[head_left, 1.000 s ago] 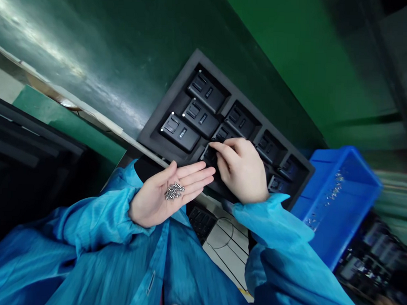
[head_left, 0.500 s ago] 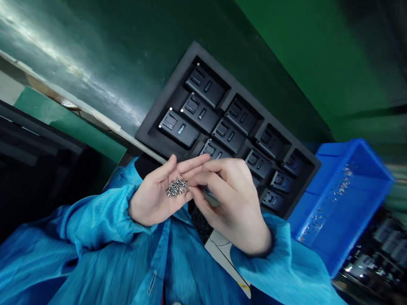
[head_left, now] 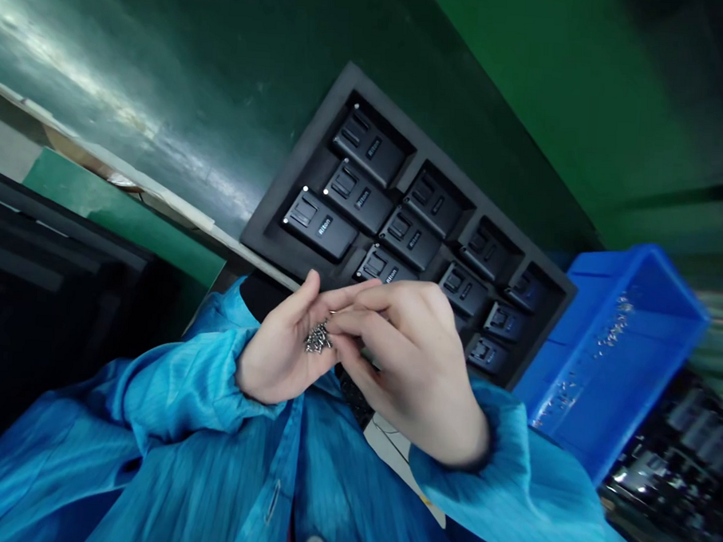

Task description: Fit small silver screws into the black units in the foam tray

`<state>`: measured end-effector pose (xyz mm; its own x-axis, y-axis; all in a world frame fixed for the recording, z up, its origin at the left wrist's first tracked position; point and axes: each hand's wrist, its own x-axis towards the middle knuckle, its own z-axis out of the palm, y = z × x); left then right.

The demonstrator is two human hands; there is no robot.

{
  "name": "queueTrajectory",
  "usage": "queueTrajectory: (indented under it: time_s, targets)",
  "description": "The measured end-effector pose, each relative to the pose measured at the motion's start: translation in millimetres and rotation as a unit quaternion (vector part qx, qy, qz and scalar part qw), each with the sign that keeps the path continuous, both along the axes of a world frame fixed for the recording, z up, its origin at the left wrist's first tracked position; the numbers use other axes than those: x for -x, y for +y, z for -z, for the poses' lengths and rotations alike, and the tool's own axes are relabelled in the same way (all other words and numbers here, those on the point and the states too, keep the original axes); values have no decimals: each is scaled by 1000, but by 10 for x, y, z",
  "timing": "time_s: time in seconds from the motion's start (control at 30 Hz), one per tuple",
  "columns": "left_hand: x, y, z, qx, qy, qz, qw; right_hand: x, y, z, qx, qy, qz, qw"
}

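Palm up, my left hand cups a small pile of silvery screws. My right hand reaches over that palm from the right, its thumb and fingertips pinched together at the edge of the pile. Whatever lies between those fingertips is too small to make out. Just beyond both hands is a black tray with several black devices in its compartments. One device near the tray's left corner has bright dots at its end. My right hand hides part of the tray's near edge.
A blue bin with scattered small metal pieces stands right of the tray. The tray rests on a dark green tabletop. Dark stacked trays are at the left, and blurred metallic parts lie at the far right.
Both hands have shifted slightly right in the view, and the screw pile looks more compact. My right fingertips remain at the pile. The tray and bin appear slightly shifted too.
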<state>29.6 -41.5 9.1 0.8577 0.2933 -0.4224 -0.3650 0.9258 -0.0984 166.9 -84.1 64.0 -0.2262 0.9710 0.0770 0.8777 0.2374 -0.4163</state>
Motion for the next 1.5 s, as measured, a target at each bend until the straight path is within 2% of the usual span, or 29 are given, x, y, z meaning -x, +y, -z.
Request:
queueTrajectory:
  time_s: [0.23,0.4,0.53,0.67,0.77,0.87,0.97,1.07,1.17,1.27,1.33,1.5]
  targets:
    - [-32,-12,-20,4,8,33,999,-27,96,-18,36,-87,-102,990]
    - [-50,14,-45,66,19,36,997,-32,127,-9,60,-105,-141,983]
    - [-46,16,-29,82,21,43,996,-40,142,0,69,-105,-133,983]
    - [-43,12,4,40,8,58,997,-87,147,-19,89,-88,-121,985]
    - [-56,13,31,4,-9,66,998,-137,141,-56,106,-30,-106,988]
    - [-75,15,57,-17,-19,64,998,-198,127,-105,87,37,-76,993]
    - [-85,23,68,-2,-6,74,997,-311,137,-119,48,71,-22,996]
    - [-81,37,65,21,9,87,996,-496,210,2,-35,49,65,996]
    - [-69,45,74,24,2,94,995,-684,333,259,-97,9,130,987]
    - [-60,43,102,21,-3,96,995,-773,449,503,-91,-28,124,988]
    - [-54,40,120,15,-7,94,995,-772,498,594,-83,-70,106,988]
    - [-33,43,138,15,-13,92,996,-720,541,621,-57,-197,61,977]
